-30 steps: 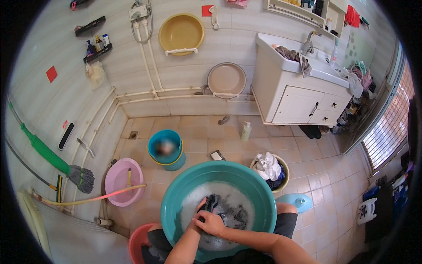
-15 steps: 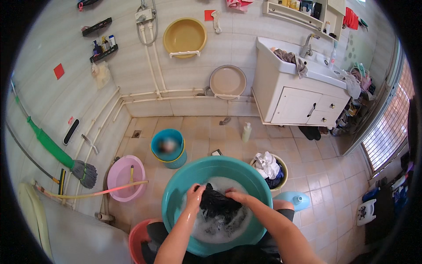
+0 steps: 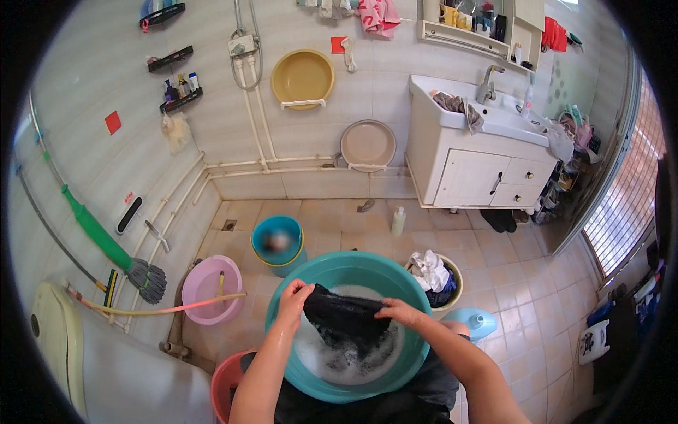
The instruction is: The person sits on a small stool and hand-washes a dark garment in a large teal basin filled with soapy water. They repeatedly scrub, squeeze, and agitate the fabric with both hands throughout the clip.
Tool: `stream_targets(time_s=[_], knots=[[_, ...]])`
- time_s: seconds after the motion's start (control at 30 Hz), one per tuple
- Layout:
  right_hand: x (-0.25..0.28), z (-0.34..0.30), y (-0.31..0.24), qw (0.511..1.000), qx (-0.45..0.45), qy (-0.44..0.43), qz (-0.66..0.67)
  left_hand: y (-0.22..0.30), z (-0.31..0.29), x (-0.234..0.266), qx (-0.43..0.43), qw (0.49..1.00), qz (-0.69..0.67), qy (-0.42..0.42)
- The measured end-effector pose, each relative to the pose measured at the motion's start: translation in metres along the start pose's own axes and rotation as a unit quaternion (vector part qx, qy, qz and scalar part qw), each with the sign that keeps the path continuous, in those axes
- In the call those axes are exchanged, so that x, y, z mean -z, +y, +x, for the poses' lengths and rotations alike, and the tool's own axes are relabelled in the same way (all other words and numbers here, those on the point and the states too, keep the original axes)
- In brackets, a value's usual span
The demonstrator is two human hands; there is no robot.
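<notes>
Between my two hands a wet black garment (image 3: pixel 344 319) is stretched by its upper edge, its lower part hanging into sudsy water (image 3: pixel 332 364). My left hand (image 3: pixel 292 304) pinches its left corner, and my right hand (image 3: pixel 400 312) grips the right end. The large teal basin (image 3: pixel 282 353) stands in front of me and holds the foamy water. What kind of garment it is, I cannot make out.
Right of the basin sit a tub of white and dark clothes (image 3: pixel 458 293) and a light-blue bottle (image 3: pixel 480 324). To the left are a blue bucket (image 3: pixel 300 251), a pink basin (image 3: pixel 189 290) and a red tub (image 3: pixel 222 378). A hose (image 3: pixel 169 309) crosses the pink basin.
My hands have moved apart and up, spreading the black garment that was bunched between them. The whole view has shifted slightly.
</notes>
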State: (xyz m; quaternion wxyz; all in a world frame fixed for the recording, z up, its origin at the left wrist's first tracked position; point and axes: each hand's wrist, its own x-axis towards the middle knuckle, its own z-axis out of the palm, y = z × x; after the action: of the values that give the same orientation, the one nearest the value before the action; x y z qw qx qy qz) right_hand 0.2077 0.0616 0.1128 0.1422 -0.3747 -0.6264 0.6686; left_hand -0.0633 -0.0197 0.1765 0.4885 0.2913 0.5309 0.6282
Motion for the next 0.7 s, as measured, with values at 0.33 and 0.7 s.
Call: stream_targets(time_s=[0.33, 0.7], knots=[[-0.028, -0.013, -0.137, 0.963, 0.244, 0.110, -0.038, 0.066, -0.019, -0.064, -0.116, 0.985, 0.051, -0.118], [-0.074, -0.017, -0.177, 0.966, 0.115, 0.118, 0.201, -0.008, -0.024, -0.011, -0.139, 0.955, 0.242, -0.099]])
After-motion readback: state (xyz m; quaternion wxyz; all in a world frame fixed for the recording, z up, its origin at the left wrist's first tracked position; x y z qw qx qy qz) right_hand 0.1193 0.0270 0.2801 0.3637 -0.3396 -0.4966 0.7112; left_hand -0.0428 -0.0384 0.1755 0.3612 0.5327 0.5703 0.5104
